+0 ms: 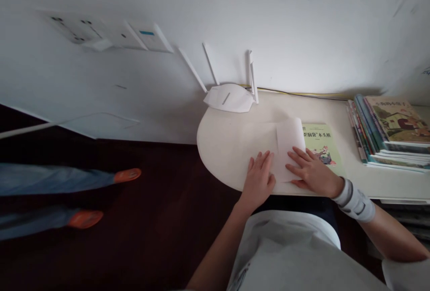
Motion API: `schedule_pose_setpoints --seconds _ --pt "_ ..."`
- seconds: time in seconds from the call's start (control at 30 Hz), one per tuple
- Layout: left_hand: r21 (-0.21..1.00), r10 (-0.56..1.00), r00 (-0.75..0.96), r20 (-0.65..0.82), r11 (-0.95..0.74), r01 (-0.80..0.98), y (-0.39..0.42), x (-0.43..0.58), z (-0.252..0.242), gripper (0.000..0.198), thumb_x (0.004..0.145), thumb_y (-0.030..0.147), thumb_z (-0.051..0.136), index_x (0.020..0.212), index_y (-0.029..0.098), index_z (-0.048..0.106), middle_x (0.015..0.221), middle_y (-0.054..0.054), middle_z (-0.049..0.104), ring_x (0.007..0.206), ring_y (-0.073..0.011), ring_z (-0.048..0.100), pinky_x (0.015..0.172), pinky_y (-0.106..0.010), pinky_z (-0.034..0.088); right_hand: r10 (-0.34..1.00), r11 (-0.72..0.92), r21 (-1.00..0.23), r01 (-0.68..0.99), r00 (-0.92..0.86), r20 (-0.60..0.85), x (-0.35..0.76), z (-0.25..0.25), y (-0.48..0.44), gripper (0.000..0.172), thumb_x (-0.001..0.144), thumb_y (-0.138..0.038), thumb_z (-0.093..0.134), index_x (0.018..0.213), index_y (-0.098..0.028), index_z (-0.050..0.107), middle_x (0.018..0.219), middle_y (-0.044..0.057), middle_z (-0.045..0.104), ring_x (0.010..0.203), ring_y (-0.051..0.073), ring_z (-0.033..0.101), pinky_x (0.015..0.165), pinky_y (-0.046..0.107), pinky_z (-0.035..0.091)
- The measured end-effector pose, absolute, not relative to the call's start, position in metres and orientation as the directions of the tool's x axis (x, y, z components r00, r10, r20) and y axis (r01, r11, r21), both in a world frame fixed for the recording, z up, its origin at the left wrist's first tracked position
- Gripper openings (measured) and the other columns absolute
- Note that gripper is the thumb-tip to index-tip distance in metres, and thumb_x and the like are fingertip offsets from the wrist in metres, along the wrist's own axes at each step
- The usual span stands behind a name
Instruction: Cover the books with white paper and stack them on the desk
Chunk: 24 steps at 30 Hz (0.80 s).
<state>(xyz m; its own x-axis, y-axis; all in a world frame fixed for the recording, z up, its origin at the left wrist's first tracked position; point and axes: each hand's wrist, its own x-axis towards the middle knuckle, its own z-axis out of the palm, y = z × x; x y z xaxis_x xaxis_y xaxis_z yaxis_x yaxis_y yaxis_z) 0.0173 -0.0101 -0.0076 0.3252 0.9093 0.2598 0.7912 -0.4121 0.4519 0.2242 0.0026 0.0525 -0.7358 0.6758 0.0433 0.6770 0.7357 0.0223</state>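
A sheet of white paper lies on the white table, its right part curling up over a book with a green cover. The book's front shows Chinese lettering and a small drawing; its left side is hidden beneath the paper. My left hand rests flat at the paper's left part, fingers stretched out and thumb apart. Fingers spread, my right hand presses down on the curled part of the sheet and over the lower part of the book. Around my right wrist is a light grey band.
On the table, a white router with raised antennas stands against the wall. Cables run along the wall behind it. Stacked books occupy the right side. Wall sockets are at upper left. Another person's legs and orange shoes show at left.
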Motion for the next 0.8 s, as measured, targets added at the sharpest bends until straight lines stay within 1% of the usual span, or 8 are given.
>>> schedule_pose_setpoints --seconds 0.07,0.23,0.43,0.53,0.6,0.67,0.73,0.8 --pt "0.481 0.913 0.32 0.255 -0.407 0.777 -0.01 0.016 -0.006 0.054 0.081 0.011 0.038 0.134 0.014 0.031 0.139 -0.013 0.042 0.133 -0.026 0.03 0.108 -0.051 0.023 0.682 0.731 0.013 0.683 -0.731 0.038 0.224 0.052 0.002 0.042 0.081 -0.035 0.06 0.119 -0.018 0.057 0.137 0.016 0.042 0.132 0.032 0.029 0.101 0.053 0.032" --pt "0.521 0.927 0.29 0.238 -0.374 0.767 -0.01 0.016 -0.005 0.046 0.088 0.019 0.036 0.133 0.014 0.032 0.138 -0.013 0.042 0.133 -0.025 0.03 0.108 -0.05 0.023 0.669 0.742 0.036 0.67 -0.743 0.024 0.22 0.053 0.004 0.043 0.081 -0.037 0.06 0.119 -0.017 0.058 0.137 0.016 0.043 0.131 0.033 0.031 0.1 0.053 0.033" --pt "0.526 0.927 0.294 0.233 -0.374 0.764 -0.009 0.016 -0.005 0.045 0.088 0.021 0.035 0.133 0.016 0.032 0.138 -0.012 0.043 0.133 -0.0249 0.03 0.108 -0.05 0.023 0.7 0.706 0.04 0.707 -0.705 0.11 0.206 0.039 0.002 0.044 0.085 -0.041 0.053 0.123 -0.019 0.054 0.138 0.012 0.042 0.131 0.03 0.03 0.103 0.055 0.027" --pt "0.507 0.927 0.3 0.226 -0.375 0.776 -0.009 0.016 -0.006 0.046 0.088 0.021 0.035 0.134 0.015 0.033 0.138 -0.012 0.043 0.133 -0.0254 0.03 0.108 -0.05 0.023 0.709 0.698 0.011 0.716 -0.694 0.127 0.202 0.034 -0.003 0.05 0.085 -0.046 0.05 0.127 -0.02 0.05 0.138 0.012 0.042 0.132 0.03 0.029 0.105 0.056 0.023" --pt "0.485 0.928 0.305 0.215 -0.372 0.792 -0.009 0.018 -0.006 0.046 0.089 0.023 0.034 0.134 0.014 0.033 0.139 -0.013 0.042 0.134 -0.0265 0.029 0.108 -0.051 0.023 0.692 0.719 -0.033 0.694 -0.71 0.131 0.204 0.036 -0.004 0.058 0.084 -0.053 0.048 0.13 -0.019 0.047 0.138 0.013 0.042 0.132 0.03 0.028 0.105 0.057 0.022" --pt "0.456 0.93 0.31 0.199 -0.368 0.81 -0.009 0.019 -0.005 0.047 0.09 0.026 0.034 0.135 0.014 0.034 0.14 -0.013 0.041 0.134 -0.028 0.028 0.108 -0.052 0.022 0.689 0.724 -0.103 0.682 -0.706 0.164 0.21 0.042 0.004 0.062 0.085 -0.056 0.043 0.133 -0.016 0.044 0.139 0.014 0.04 0.132 0.029 0.03 0.104 0.054 0.026" --pt "0.431 0.929 0.318 0.189 -0.369 0.823 -0.009 0.021 -0.003 0.047 0.091 0.03 0.034 0.135 0.015 0.035 0.14 -0.013 0.041 0.133 -0.0288 0.029 0.107 -0.052 0.023 0.742 0.668 -0.192 0.719 -0.625 0.242 0.217 0.048 0.024 0.058 0.088 -0.053 0.038 0.132 -0.015 0.046 0.14 0.015 0.038 0.13 0.027 0.034 0.103 0.049 0.032" --pt "0.414 0.927 0.323 0.192 -0.375 0.829 -0.009 0.022 -0.002 0.045 0.091 0.031 0.034 0.133 0.016 0.038 0.14 -0.013 0.042 0.132 -0.0288 0.031 0.106 -0.052 0.024 0.819 0.563 -0.292 0.773 -0.476 0.321 0.224 0.049 0.054 0.053 0.09 -0.049 0.037 0.129 -0.016 0.049 0.139 0.015 0.039 0.128 0.027 0.037 0.102 0.047 0.035"
